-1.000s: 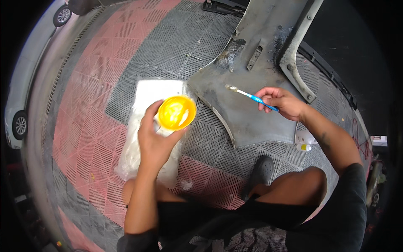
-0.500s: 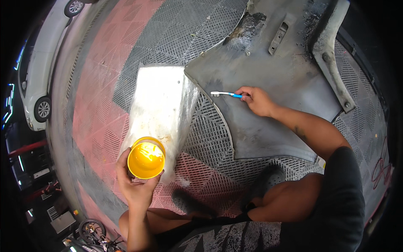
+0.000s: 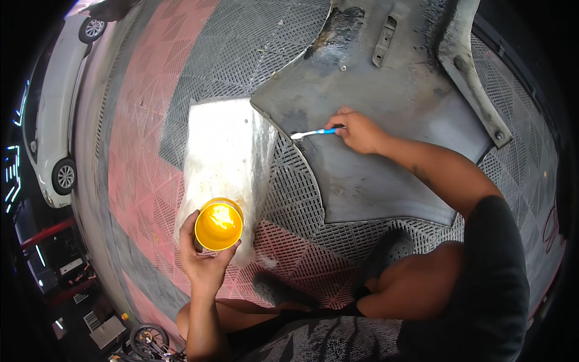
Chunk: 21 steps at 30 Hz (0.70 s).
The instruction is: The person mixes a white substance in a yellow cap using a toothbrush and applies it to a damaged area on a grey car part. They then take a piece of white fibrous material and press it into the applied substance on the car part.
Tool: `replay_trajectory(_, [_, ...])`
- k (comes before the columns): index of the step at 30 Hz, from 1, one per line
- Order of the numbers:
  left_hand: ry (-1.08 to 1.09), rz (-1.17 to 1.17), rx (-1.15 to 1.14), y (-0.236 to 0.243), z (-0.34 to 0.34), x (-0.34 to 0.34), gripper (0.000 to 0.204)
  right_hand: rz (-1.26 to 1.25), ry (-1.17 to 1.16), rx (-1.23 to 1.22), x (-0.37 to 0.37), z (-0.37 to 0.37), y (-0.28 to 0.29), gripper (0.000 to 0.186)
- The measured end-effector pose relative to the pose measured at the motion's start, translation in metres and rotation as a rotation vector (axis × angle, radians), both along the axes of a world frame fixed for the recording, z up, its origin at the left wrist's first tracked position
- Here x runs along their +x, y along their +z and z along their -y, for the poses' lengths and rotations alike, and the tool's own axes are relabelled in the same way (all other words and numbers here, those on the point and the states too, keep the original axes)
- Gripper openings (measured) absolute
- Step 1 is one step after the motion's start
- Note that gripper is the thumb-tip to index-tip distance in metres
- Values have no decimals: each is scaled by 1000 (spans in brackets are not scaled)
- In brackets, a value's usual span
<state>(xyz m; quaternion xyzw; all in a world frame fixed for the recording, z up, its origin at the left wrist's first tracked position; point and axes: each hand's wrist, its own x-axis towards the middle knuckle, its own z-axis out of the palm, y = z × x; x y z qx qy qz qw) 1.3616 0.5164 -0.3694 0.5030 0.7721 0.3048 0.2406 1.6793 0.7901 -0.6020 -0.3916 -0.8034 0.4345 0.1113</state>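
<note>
A yellow cup (image 3: 208, 234) is gripped in my left hand (image 3: 205, 265), its open top facing up and a bright reflection inside. My right hand (image 3: 357, 133) pinches the blue handle of a toothbrush (image 3: 316, 132). The brush's white head lies at the left edge of a large grey metal panel (image 3: 380, 175), apparently touching it next to a dark patch. Under and beyond the cup, a white plastic-wrapped sheet (image 3: 223, 139) lies on the floor, left of the panel. Whatever liquid the cup may hold is hard to make out.
Red and grey slatted floor tiles (image 3: 145, 120) surround the panel. A raised metal strip (image 3: 470, 78) runs along the panel's right side. My shoes (image 3: 389, 250) stand close to its near edge. At far left are a white car (image 3: 51, 120) and a bicycle (image 3: 149, 339).
The toothbrush has turned and shifted so its head comes down at the panel's left edge. My left hand still holds the cup. The whole view has shifted slightly.
</note>
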Motion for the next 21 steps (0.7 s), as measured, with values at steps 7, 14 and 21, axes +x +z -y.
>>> replay_trajectory(7, [-1,-20,11,-4,8,-6,95,8,-66,-126,-10,10,5,23])
replay_trajectory(14, [-19,-40,7,-1,2,-1,94,-50,9,-141,32,36,15,21])
replay_trajectory(21, [-46,-32,34,-2,3,0,93,10,-10,-41,18,3,12,22])
